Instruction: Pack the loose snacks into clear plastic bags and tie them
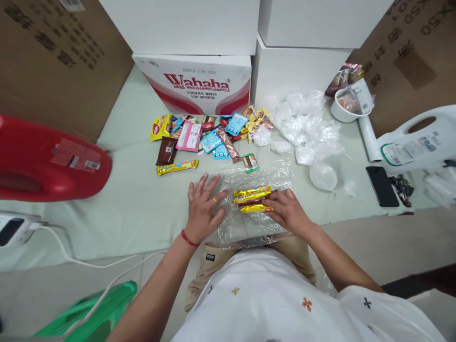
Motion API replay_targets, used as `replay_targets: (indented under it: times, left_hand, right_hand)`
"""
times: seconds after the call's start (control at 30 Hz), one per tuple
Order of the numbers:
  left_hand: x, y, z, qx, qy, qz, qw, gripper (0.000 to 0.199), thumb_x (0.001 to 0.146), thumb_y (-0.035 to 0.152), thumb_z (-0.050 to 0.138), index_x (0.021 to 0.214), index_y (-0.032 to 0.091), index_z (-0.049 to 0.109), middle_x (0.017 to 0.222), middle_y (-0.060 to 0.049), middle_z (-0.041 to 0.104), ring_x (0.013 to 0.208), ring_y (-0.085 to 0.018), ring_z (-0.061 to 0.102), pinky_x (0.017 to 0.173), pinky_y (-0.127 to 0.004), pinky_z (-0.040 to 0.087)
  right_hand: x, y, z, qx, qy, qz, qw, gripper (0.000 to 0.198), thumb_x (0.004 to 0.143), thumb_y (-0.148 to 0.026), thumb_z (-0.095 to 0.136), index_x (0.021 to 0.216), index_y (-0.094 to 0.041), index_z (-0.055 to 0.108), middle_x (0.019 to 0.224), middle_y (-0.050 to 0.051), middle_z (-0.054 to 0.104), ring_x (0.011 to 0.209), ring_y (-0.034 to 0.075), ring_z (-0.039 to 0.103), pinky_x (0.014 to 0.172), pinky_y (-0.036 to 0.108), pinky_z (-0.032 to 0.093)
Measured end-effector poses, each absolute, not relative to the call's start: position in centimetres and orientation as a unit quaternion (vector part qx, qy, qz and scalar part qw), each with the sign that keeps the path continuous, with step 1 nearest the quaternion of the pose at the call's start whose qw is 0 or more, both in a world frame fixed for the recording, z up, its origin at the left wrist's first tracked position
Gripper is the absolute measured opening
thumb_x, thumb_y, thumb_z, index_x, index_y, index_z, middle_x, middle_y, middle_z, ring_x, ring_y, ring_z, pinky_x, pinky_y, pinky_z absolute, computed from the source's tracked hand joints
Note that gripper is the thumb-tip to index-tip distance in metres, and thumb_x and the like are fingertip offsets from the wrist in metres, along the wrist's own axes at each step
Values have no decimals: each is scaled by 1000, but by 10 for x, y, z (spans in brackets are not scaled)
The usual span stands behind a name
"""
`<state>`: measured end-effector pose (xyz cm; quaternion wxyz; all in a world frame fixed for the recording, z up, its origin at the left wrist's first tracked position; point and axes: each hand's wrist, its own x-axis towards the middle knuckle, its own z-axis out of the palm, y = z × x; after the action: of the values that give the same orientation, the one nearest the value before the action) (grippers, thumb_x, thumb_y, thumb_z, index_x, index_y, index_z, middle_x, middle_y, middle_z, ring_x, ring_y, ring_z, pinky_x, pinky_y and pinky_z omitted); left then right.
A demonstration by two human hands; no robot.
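Several yellow-wrapped snack bars (253, 195) lie side by side on a sheet of clear plastic film (231, 225) at the table's near edge, with a dark brown wrapper showing between them. My right hand (288, 211) is closed around their right ends, its fingertips on the wrappers. My left hand (204, 206) is spread over the left side of the film, holding nothing and apart from the bars. Beyond the film lies a pile of packaged snacks, among them a pink packet (189, 136), blue packets (236, 124), a dark brown packet (166, 151) and a single yellow bar (177, 167).
Crumpled clear plastic (302, 123) and a small translucent bowl (323, 176) lie right of the pile. A Wahaha carton (199, 85) stands behind. A red jug (53, 161) is at left; a white jug (420, 137), phone (382, 186) and white tub (345, 113) are at right.
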<state>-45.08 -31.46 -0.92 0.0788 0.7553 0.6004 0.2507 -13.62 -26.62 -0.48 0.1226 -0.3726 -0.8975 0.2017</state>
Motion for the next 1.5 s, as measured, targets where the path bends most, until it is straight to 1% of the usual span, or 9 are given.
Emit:
replay_targets:
  times: [0.23, 0.3, 0.4, 0.67, 0.93, 1.1, 1.3, 1.4, 1.5]
  left_hand:
    - [-441, -387, -10, 834, 453, 311, 51, 77, 86, 38, 77, 154, 27, 44, 155, -17, 54, 146, -35, 49, 125, -67, 26]
    - [-438, -406, -27, 850, 443, 281, 46, 63, 86, 32, 78, 144, 29, 54, 147, -15, 61, 144, -33, 52, 125, -66, 27]
    - [-437, -416, -47, 829, 473, 292, 59, 36, 91, 14, 68, 124, 28, 65, 139, -13, 67, 141, -29, 55, 122, -61, 37]
    - [-451, -366, -25, 729, 564, 363, 138, 8, 95, 19, 65, 97, 25, 70, 119, -6, 74, 142, -28, 51, 113, -53, 47]
    - [-445, -279, -37, 627, 684, 341, 149, 10, 84, 32, 69, 80, 23, 71, 110, -8, 73, 133, -33, 53, 116, -54, 42]
    - [-434, -269, -50, 598, 712, 341, 137, 35, 79, 34, 70, 111, 19, 71, 126, -14, 65, 128, -33, 54, 116, -51, 41]
    - [-425, -269, -41, 566, 757, 285, 162, 94, 71, 33, 75, 155, 17, 38, 129, -14, 66, 125, -37, 56, 114, -54, 40]
    - [-422, -265, -36, 551, 768, 263, 195, 90, 71, 29, 73, 154, 15, 41, 103, -7, 73, 113, -34, 61, 108, -50, 41]
    - [-421, -261, -32, 544, 774, 244, 216, 57, 72, 25, 71, 129, 19, 61, 85, -3, 70, 101, -30, 63, 101, -46, 43]
  right_hand:
    - [-95, -286, 2, -317, -904, 193, 213, 52, 95, -45, 70, 140, -22, 59, 130, 16, 63, 111, 29, 56, 94, 46, 49]
    - [-78, -300, -3, -300, -917, 199, 170, 58, 92, -47, 74, 142, -20, 58, 135, 17, 61, 121, 32, 53, 99, 50, 48]
    - [-62, -315, -18, -314, -919, 186, 149, 34, 98, -30, 67, 130, -21, 65, 134, 15, 63, 127, 32, 51, 103, 51, 47]
    - [-73, -276, 5, -365, -847, 298, 246, 16, 104, -27, 55, 106, -23, 71, 94, 7, 71, 88, 20, 63, 80, 34, 52]
    - [-102, -196, 32, -532, -826, 185, 10, 22, 99, -25, 54, 102, -18, 75, 101, 11, 72, 94, 25, 65, 79, 32, 47]
    - [-153, -163, 41, -502, -858, 100, 41, 36, 103, -32, 51, 131, -16, 67, 122, 15, 69, 118, 32, 53, 96, 38, 43]
    - [-202, -144, 27, -523, -842, 109, -77, 53, 90, -34, 72, 135, -10, 60, 120, 22, 70, 120, 36, 55, 96, 40, 42]
    - [-203, -141, 31, -528, -833, 132, -102, 30, 92, -20, 61, 119, -14, 70, 108, 18, 75, 106, 30, 65, 86, 33, 43]
    - [-194, -145, 46, -486, -850, 186, -80, 29, 92, -15, 55, 111, -17, 76, 100, 10, 78, 91, 24, 69, 76, 29, 43]
